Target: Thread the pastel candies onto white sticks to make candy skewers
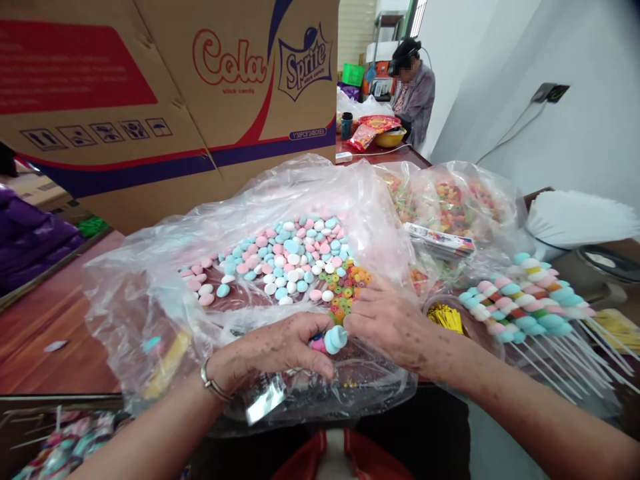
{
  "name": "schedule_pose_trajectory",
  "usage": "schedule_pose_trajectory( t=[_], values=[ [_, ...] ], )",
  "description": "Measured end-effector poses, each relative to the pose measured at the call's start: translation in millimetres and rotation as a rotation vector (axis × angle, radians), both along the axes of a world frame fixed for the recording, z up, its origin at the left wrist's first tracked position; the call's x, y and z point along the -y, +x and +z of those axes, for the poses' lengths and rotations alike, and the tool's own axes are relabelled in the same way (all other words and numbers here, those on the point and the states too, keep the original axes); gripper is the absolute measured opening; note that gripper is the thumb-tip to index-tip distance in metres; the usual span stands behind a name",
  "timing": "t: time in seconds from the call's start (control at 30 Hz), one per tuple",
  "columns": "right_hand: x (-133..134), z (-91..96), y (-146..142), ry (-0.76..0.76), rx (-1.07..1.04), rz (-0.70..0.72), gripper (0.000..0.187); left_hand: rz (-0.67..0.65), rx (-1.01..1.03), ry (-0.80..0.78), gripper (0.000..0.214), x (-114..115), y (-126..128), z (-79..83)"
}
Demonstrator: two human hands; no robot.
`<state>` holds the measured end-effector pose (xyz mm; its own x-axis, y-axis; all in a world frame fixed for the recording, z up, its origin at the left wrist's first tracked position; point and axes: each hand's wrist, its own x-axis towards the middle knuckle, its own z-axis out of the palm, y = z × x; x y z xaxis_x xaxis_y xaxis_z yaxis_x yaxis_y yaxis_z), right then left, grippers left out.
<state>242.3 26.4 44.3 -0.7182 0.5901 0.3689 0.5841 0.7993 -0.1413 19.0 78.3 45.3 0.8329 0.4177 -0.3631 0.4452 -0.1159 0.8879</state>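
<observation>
My left hand (287,340), with a bracelet at its wrist, is closed around a marshmallow skewer (335,339). The skewer's pale blue end pokes out between thumb and forefinger, with a bit of pink and purple beneath. My right hand (383,323) is beside that end, its fingers bent and drawn together at the edge of a pile of ring-shaped gummies (345,283). Whatever its fingertips hold, if anything, is hidden. Behind both hands, loose pink, white and blue marshmallows (290,257) are spread on a clear plastic bag (135,267).
Finished skewers (525,300) lie at right, near a tub of gold ties (445,319) and white sticks (580,217). Bags of gummies (450,193) stand behind. A large carton (165,127) blocks the back left. Another person (415,100) works at the far table.
</observation>
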Motion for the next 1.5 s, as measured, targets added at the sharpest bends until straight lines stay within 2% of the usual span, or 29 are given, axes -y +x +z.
schedule_pose_trajectory(
  t=[0.13, 0.27, 0.43, 0.53, 0.63, 0.8, 0.9, 1.03, 1.13, 1.3, 1.5],
  values=[
    [1, -16.0, -13, 0.035, -0.057, -0.012, 0.03, 0.033, 0.028, 0.089, 0.04, 5, 10, -6.0],
    [-3, -12.3, -9, 0.018, -0.067, -0.008, 0.031, 0.133, 0.038, 0.074, 0.047, 9, 8, -0.4],
    [-9, 2.3, 6, -0.01, -0.081, -0.026, 0.031, 0.149, -0.081, -0.28, 0.034, 12, -12, 5.5],
    [-10, 6.7, 9, -0.032, -0.089, -0.004, 0.029, 0.112, -0.035, -0.449, 0.042, 11, -22, -0.6],
    [-9, 9.5, 6, -0.009, -0.098, 0.001, 0.028, 0.061, 0.021, -0.581, 0.047, 9, -28, -6.8],
    [-6, 10.5, 0, 0.139, -0.105, 0.039, 0.027, 0.083, 0.045, -0.704, 0.033, 9, -30, -13.3],
    [-7, 10.0, -2, 0.156, -0.097, 0.066, 0.024, 0.096, 0.047, -0.704, 0.034, 10, -26, -19.2],
    [-6, 10.3, -1, 0.106, -0.079, 0.015, 0.027, 0.144, 0.046, -0.631, 0.039, 11, -21, -23.5],
    [-3, 7.2, -6, 0.082, -0.068, 0.0, 0.028, 0.172, 0.034, -0.556, 0.041, 11, -17, -21.8],
    [0, -2.2, -15, 0.17, -0.045, -0.009, 0.029, 0.166, 0.038, -0.465, 0.039, 10, -11, -21.0],
    [-3, 3.8, -3, 0.118, -0.028, -0.017, 0.029, 0.184, -0.028, -0.354, 0.033, 8, -14, -15.3]
  ],
)
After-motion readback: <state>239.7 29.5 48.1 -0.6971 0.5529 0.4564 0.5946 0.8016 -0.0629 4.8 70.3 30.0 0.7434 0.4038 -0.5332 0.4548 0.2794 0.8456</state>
